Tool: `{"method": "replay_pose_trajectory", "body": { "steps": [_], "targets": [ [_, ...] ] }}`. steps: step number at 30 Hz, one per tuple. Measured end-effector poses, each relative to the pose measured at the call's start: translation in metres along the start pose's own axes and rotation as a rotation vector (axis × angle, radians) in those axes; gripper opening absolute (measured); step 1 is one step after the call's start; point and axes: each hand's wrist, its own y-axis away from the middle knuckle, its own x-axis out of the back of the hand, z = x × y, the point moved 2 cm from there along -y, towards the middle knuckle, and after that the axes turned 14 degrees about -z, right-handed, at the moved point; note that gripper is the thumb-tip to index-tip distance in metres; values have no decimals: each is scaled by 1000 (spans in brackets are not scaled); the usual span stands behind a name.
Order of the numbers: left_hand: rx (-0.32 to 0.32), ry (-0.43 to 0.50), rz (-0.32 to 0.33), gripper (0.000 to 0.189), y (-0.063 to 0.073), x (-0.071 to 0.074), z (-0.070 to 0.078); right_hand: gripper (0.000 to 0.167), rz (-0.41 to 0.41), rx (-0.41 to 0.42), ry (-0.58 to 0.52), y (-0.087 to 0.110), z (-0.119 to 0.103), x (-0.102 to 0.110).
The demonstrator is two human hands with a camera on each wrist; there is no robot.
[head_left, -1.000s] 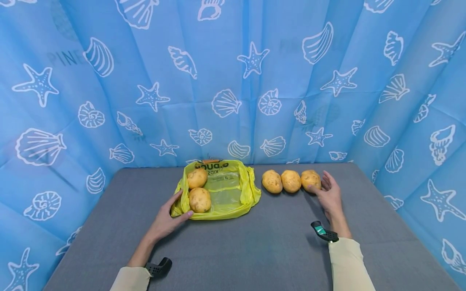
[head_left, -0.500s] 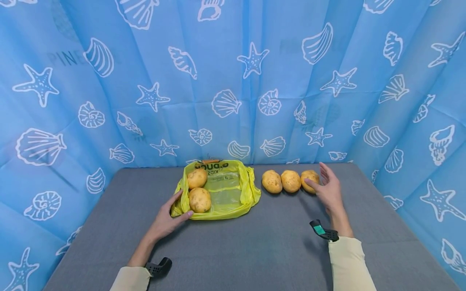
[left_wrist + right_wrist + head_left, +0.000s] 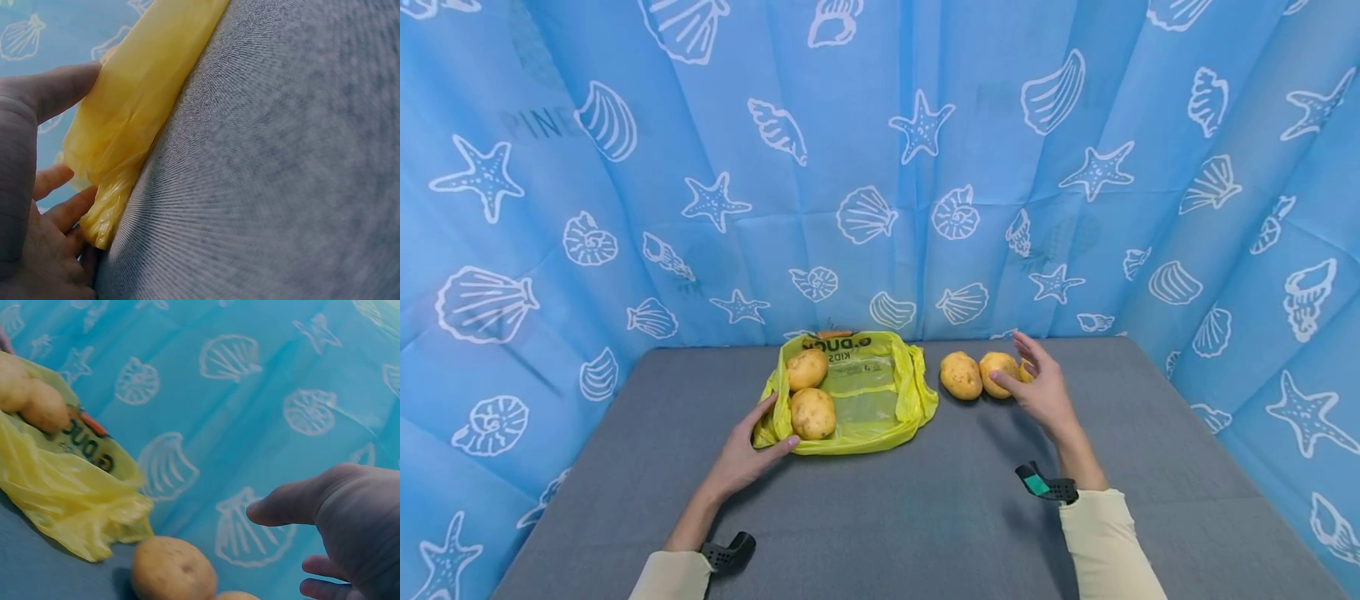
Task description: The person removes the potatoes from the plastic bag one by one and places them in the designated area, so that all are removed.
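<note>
My left hand (image 3: 741,458) rests against the left front corner of a yellow plastic bag (image 3: 917,404), thumb at the front and fingers along the side. In the left wrist view its straight thumb touches the bag (image 3: 134,94). Two potatoes lie inside the bag, one behind the other: a rear potato (image 3: 807,369) and a front potato (image 3: 812,414). To the right of the bag, three more stand in a row: a left potato (image 3: 960,376), a middle potato (image 3: 996,367) and a right one mostly hidden by my right hand (image 3: 1047,398). That hand is spread above the row, holding nothing.
A grey cloth-covered table (image 3: 895,525) carries everything. Behind it and at both sides hangs a blue curtain (image 3: 865,133) with white shell prints. The bag's opening faces up, its right edge crumpled (image 3: 919,375) near the left potato.
My right hand has come away from the right potato and moved left, over the middle and right ones. The left hand and the bag stay in place.
</note>
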Motion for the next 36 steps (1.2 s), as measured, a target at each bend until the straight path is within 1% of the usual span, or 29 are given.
{"method": "replay_pose_trajectory", "body": {
  "steps": [3,7,13,23,27,33,36],
  "targets": [
    [12,-2,1,84,0,0,-1,75,-37,13,19,-4,-4,-13],
    [23,-2,-2,85,-1,-1,-1,74,-67,33,57,-8,-8,-28],
    [16,3,1,86,-1,1,-1,73,-121,78,73,-13,-18,-46],
    [26,-4,-2,88,-1,1,0,77,-240,139,32,-24,-41,-76],
    [17,-7,-1,88,-1,1,0,77,-286,165,8,-27,-50,-88],
    [19,6,-4,87,-1,1,-1,78,-347,185,-28,-34,-57,-107],
    [22,6,-5,86,-1,1,-1,77,-367,195,-26,-37,-59,-117]
  ]
}}
